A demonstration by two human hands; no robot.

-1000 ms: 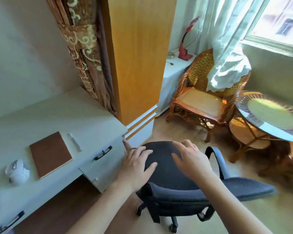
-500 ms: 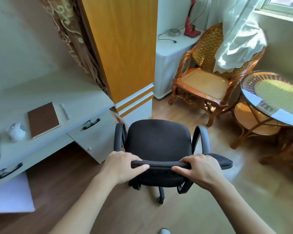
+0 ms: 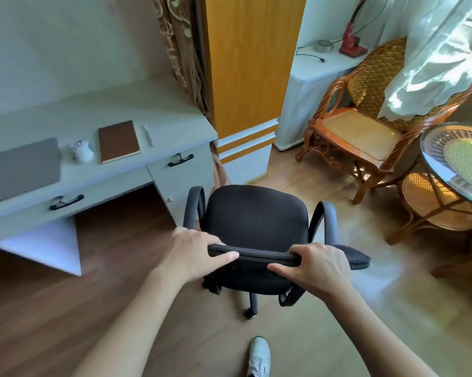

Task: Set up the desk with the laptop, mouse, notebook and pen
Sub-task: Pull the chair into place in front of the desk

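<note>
On the pale grey desk (image 3: pixel 158 112) at the left lie a closed grey laptop (image 3: pixel 20 167), a white mouse (image 3: pixel 82 151), a brown notebook (image 3: pixel 118 141) and a white pen (image 3: pixel 147 135), in a row from left to right. A black office chair (image 3: pixel 254 216) stands on the floor to the right of the desk's knee space. My left hand (image 3: pixel 194 254) and my right hand (image 3: pixel 313 270) both grip the top edge of the chair's backrest, thumbs underneath.
An orange wardrobe (image 3: pixel 245 61) stands right of the desk. A rattan armchair (image 3: pixel 365 126) with a curtain draped over it and a round glass-topped table (image 3: pixel 458 161) fill the right side. A low white cabinet (image 3: pixel 319 69) carries a red lamp. My shoe (image 3: pixel 259 357) shows at the bottom.
My hands moved from the chair's seat to the top of its backrest and took hold of it. The view pulled back, and the laptop came into sight.
</note>
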